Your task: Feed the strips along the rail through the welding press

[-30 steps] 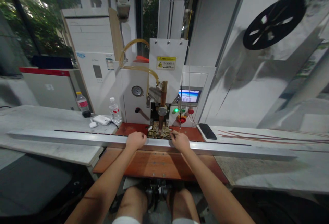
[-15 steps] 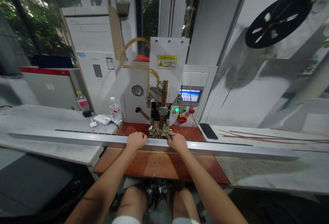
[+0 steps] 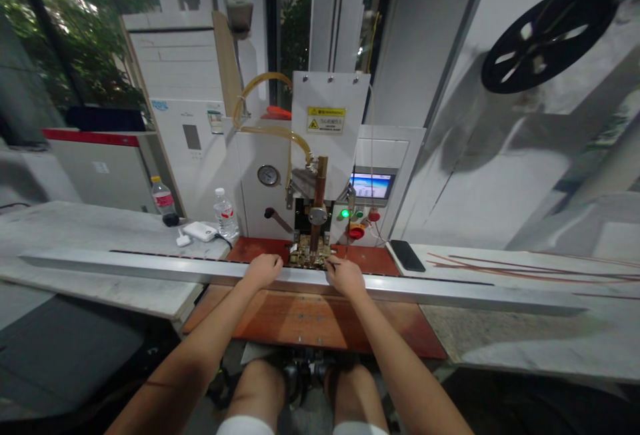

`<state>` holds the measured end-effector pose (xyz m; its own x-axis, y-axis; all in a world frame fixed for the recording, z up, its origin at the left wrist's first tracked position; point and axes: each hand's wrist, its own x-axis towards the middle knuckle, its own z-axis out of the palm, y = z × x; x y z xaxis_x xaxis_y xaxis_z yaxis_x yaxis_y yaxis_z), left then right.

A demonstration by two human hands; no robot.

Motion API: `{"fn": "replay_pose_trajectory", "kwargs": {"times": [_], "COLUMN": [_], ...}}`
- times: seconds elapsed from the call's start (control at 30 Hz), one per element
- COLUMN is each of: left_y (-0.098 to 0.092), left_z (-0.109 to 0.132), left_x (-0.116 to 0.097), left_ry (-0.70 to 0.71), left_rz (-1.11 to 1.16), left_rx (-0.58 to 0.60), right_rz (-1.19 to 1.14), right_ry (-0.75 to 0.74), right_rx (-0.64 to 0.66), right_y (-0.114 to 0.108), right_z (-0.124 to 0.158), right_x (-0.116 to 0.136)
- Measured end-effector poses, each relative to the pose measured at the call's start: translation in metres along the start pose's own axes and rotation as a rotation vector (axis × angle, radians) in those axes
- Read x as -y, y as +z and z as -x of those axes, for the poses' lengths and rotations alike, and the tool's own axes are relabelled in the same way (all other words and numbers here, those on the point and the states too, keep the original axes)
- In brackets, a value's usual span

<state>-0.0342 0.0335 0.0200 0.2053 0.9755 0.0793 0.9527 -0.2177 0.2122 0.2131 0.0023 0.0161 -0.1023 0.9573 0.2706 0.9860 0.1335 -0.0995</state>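
A long silver metal bar [image 3: 305, 280] lies across the red-brown board [image 3: 300, 318] in front of the machine. My left hand [image 3: 263, 270] rests on the bar left of the brass fixture [image 3: 303, 252], its fingers closed over something too small to make out. To the right of the fixture, my right hand [image 3: 346, 276] has its fingers pinched at the bar's back edge; what they hold is too small to tell. The copper electrode [image 3: 319, 205] of the machine stands above the fixture between both hands.
Two bottles [image 3: 164, 200] [image 3: 226, 214] and a white charger [image 3: 200, 230] stand at the left. A black phone [image 3: 407, 256] and thin copper-coloured rods [image 3: 500, 266] lie at the right. The screen [image 3: 371, 184] is lit.
My left hand has shifted slightly to the left along the bar. My right hand stays in nearly the same place beside the fixture.
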Motion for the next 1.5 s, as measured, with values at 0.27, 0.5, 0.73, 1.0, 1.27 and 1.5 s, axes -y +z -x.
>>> {"fn": "replay_pose_trajectory", "kwargs": {"times": [0.27, 0.5, 0.73, 1.0, 1.27, 1.5], "left_y": [-0.015, -0.017, -0.012, -0.011, -0.008, -0.006], "left_z": [-0.004, 0.008, 0.013, 0.014, 0.013, 0.013], "left_x": [0.022, 0.039, 0.04, 0.035, 0.036, 0.037], "left_ry": [0.017, -0.064, -0.009, -0.096, -0.106, -0.114], "left_rz": [0.021, -0.097, -0.191, -0.169, -0.167, -0.17], "left_rx": [-0.01, -0.007, -0.005, -0.044, -0.063, -0.062], "right_rz": [-0.008, -0.028, -0.034, -0.04, -0.027, -0.022], "right_ry": [0.003, -0.006, 0.022, 0.015, 0.018, 0.018], "right_rx": [-0.026, -0.033, -0.001, -0.007, -0.003, -0.021], "right_y": [0.003, 0.001, -0.002, 0.0, -0.001, 0.002], "right_z": [-0.001, 0.001, 0.001, 0.001, 0.001, 0.001], "right_x": [-0.001, 0.001, 0.002, 0.001, 0.002, 0.001]}}
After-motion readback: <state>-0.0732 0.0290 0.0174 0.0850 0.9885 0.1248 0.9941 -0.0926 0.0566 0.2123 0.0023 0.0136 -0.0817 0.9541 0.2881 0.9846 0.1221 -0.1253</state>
